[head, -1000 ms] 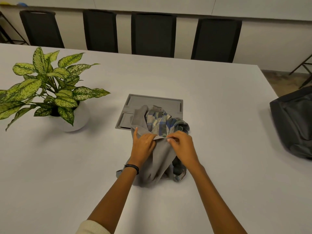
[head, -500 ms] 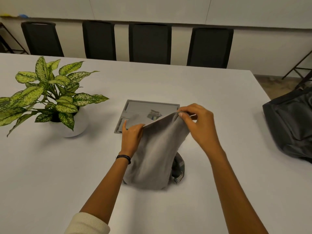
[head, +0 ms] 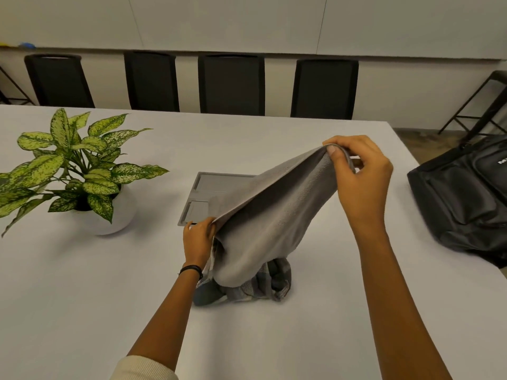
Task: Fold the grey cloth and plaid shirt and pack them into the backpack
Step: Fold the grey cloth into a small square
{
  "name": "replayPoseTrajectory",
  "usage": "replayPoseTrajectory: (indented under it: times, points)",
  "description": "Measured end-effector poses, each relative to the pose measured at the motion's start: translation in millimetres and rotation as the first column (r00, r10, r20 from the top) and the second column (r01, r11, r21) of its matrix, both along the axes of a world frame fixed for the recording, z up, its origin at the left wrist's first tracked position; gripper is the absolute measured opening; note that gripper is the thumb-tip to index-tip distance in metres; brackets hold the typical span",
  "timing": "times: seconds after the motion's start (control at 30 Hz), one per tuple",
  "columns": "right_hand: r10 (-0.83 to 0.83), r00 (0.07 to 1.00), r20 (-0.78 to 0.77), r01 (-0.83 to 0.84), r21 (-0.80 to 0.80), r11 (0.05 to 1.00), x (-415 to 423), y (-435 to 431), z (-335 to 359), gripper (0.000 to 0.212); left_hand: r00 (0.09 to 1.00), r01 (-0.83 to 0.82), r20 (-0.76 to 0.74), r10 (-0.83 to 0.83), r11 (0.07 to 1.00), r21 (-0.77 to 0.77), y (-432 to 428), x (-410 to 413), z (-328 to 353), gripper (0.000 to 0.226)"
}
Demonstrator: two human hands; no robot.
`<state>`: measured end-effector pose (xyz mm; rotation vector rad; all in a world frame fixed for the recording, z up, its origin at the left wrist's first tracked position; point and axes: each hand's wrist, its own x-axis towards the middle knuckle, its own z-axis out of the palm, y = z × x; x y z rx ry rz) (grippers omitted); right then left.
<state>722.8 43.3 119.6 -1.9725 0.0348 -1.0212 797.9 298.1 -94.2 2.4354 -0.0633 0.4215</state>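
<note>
Both hands pinching grey cloth (head: 270,215) edge: right hand (head: 359,176) lifting high at 1 o'clock, left hand (head: 198,238) low; plaid shirt (head: 263,283) bunching beneath; backpack (head: 466,198) sitting at 3 o'clock.

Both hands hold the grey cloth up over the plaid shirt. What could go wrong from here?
The lower end of the grey cloth rests on the crumpled plaid shirt, so lifting may drag it along. The right hand and left hand pinch only its top edge, which could slip. Spread leftward, it might brush the potted plant.
</note>
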Motion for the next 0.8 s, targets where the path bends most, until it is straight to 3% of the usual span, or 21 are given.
replayPoseTrajectory:
  times: [0.13, 0.33, 0.8]
  points:
    - [-0.084, 0.996, 0.029, 0.082, 0.071, 0.994, -4, -21, 7, 0.022, 0.996, -0.069, 0.065, 0.069, 0.998, 0.007, 10, 1, 13, 0.020]
    - [-0.133, 0.990, 0.048, 0.126, 0.120, 0.985, -17, -59, 15, 0.021, 0.988, -0.096, 0.100, 0.116, 0.979, -0.182, 15, -4, 51, 0.023]
    - [-0.242, 0.970, 0.029, 0.238, 0.100, 0.966, -64, -140, 7, 0.018, 0.971, -0.073, 0.212, 0.113, 0.980, -0.186, 2, -37, 110, 0.018]
